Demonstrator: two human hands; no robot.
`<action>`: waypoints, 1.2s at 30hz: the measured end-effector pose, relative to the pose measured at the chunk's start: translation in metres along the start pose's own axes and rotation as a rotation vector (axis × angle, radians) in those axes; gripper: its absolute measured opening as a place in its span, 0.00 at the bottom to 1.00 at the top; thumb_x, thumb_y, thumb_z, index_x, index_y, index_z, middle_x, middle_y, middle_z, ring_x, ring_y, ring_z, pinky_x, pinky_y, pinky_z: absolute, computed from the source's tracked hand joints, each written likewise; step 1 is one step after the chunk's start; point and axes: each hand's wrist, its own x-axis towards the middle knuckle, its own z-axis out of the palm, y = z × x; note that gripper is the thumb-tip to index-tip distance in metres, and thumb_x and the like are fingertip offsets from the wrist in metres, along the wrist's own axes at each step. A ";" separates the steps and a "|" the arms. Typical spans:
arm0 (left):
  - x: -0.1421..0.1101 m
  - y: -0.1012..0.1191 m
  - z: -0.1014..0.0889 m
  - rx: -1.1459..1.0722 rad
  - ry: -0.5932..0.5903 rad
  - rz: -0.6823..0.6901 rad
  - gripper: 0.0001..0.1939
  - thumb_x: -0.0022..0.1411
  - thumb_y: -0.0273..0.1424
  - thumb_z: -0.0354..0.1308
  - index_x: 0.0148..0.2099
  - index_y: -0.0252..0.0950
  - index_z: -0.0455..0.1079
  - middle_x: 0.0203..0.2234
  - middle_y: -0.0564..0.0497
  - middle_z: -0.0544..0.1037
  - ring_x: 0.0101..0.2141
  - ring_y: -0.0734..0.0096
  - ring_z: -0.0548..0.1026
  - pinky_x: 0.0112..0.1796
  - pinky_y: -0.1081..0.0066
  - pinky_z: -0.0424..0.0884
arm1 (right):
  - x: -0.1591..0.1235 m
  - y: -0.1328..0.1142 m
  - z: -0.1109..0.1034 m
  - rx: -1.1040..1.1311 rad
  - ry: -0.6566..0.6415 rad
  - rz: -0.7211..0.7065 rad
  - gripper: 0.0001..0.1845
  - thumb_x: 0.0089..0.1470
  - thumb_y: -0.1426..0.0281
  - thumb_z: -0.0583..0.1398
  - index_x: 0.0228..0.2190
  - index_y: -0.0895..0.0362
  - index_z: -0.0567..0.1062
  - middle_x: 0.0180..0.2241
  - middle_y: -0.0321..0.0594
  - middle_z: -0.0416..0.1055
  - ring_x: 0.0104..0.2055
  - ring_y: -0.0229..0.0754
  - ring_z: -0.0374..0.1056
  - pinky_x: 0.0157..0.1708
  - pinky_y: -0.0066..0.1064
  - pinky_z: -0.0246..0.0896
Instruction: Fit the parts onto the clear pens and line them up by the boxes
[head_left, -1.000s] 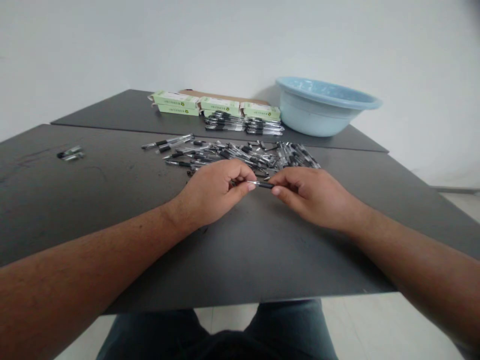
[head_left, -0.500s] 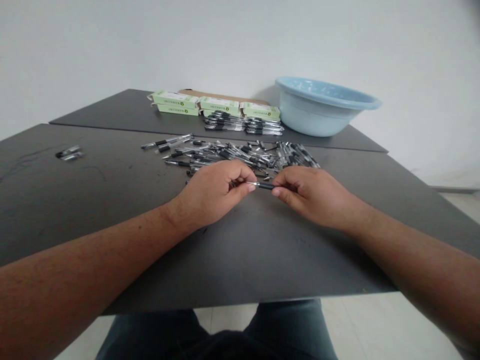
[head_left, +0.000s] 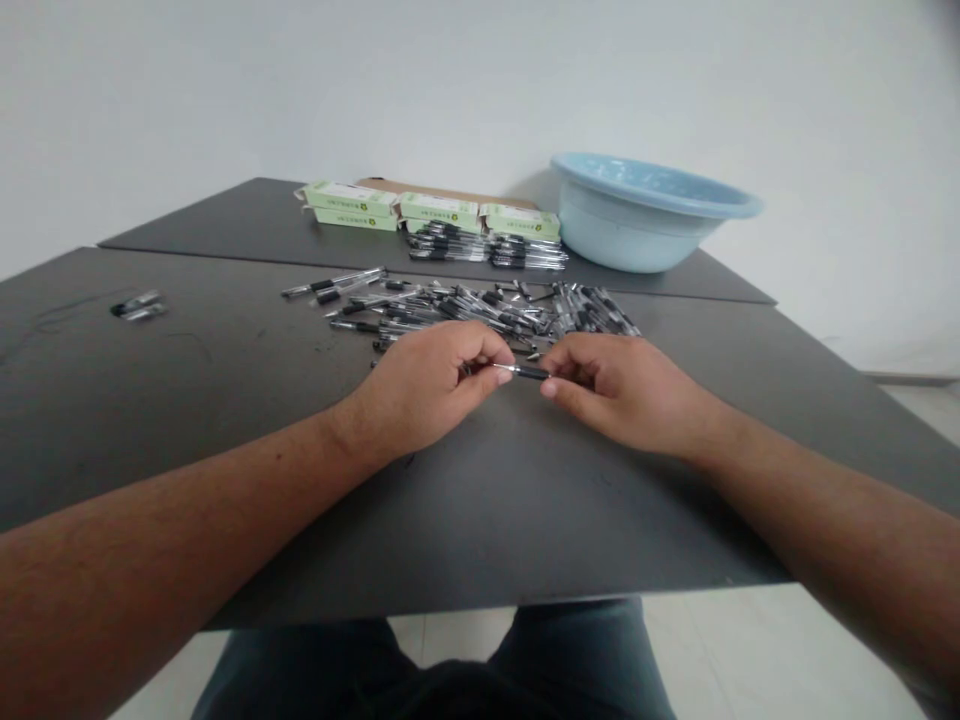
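Note:
Both my hands hold one black and clear pen (head_left: 523, 371) level over the dark table (head_left: 225, 400). My left hand (head_left: 427, 385) pinches its left end between thumb and fingers. My right hand (head_left: 626, 390) pinches the black right end. Just behind my hands lies a loose heap of pens and pen parts (head_left: 480, 308).
Three green and white boxes (head_left: 431, 208) stand in a row at the back, with neat stacks of pens (head_left: 487, 250) in front of them. A light blue basin (head_left: 645, 212) stands at the back right. Two small pen parts (head_left: 139, 306) lie far left.
My right fingers have shifted slightly along the pen's black end. The hands otherwise stay where they were.

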 end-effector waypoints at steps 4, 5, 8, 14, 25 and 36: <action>0.000 -0.001 0.000 0.004 -0.003 0.003 0.06 0.66 0.31 0.61 0.43 0.38 0.79 0.33 0.53 0.82 0.32 0.71 0.78 0.38 0.71 0.71 | -0.001 0.001 0.000 -0.022 -0.043 -0.027 0.12 0.68 0.64 0.57 0.37 0.55 0.78 0.31 0.38 0.78 0.33 0.41 0.74 0.36 0.31 0.61; 0.000 -0.001 0.000 0.003 -0.007 0.004 0.06 0.67 0.31 0.61 0.43 0.38 0.79 0.33 0.54 0.82 0.32 0.71 0.78 0.38 0.71 0.71 | -0.001 0.001 0.000 -0.013 -0.061 -0.034 0.14 0.70 0.64 0.55 0.36 0.55 0.78 0.31 0.38 0.79 0.33 0.41 0.74 0.36 0.31 0.61; 0.000 0.000 0.000 0.008 -0.011 -0.002 0.06 0.67 0.32 0.61 0.43 0.39 0.79 0.33 0.54 0.82 0.33 0.70 0.78 0.38 0.71 0.71 | -0.001 0.001 0.001 0.011 -0.044 -0.019 0.13 0.69 0.63 0.57 0.38 0.56 0.78 0.33 0.39 0.79 0.34 0.41 0.74 0.36 0.31 0.62; 0.000 0.001 -0.001 0.018 -0.024 -0.005 0.07 0.67 0.32 0.60 0.43 0.38 0.79 0.33 0.53 0.82 0.33 0.70 0.78 0.40 0.70 0.72 | 0.000 0.001 0.002 -0.040 -0.061 -0.056 0.12 0.69 0.64 0.57 0.40 0.56 0.79 0.34 0.40 0.80 0.36 0.42 0.75 0.38 0.31 0.62; 0.000 0.004 -0.003 0.005 -0.053 0.008 0.07 0.66 0.33 0.61 0.43 0.39 0.79 0.33 0.53 0.83 0.33 0.70 0.79 0.38 0.71 0.72 | 0.002 -0.002 0.000 0.045 -0.090 -0.013 0.15 0.71 0.64 0.54 0.35 0.54 0.78 0.29 0.37 0.79 0.32 0.40 0.74 0.36 0.30 0.62; -0.003 -0.001 -0.004 -0.023 0.045 -0.052 0.06 0.65 0.32 0.63 0.42 0.39 0.80 0.31 0.55 0.83 0.30 0.72 0.78 0.35 0.73 0.71 | -0.001 0.004 -0.004 0.016 0.047 0.010 0.08 0.61 0.67 0.65 0.43 0.53 0.79 0.37 0.37 0.82 0.36 0.41 0.76 0.36 0.29 0.65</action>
